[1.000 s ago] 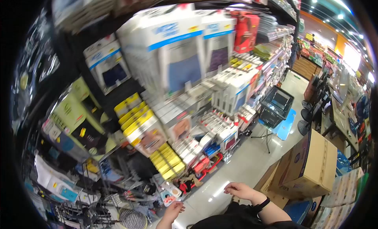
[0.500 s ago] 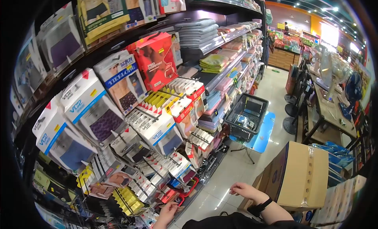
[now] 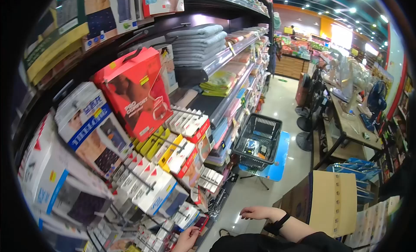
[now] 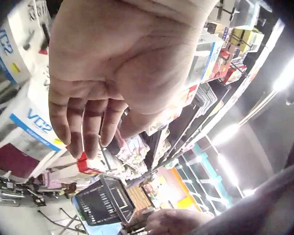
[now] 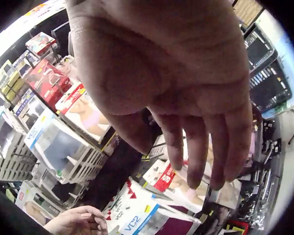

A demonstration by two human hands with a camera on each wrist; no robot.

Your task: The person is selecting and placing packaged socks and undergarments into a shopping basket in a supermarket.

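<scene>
Fingers of left hand [image 3: 187, 239] and right hand [image 3: 255, 213] hang loose, empty, near hanging boxes [image 3: 160, 195].

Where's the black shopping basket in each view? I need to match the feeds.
Head: the black shopping basket is right of centre, in the aisle beside the shelves.
Left wrist: along the bottom edge, left of centre.
Right wrist: at the upper right edge, partly cut off.
Shared landmark: the blue stool that the basket sits on shows as a light blue patch beside the basket in every view.
</scene>
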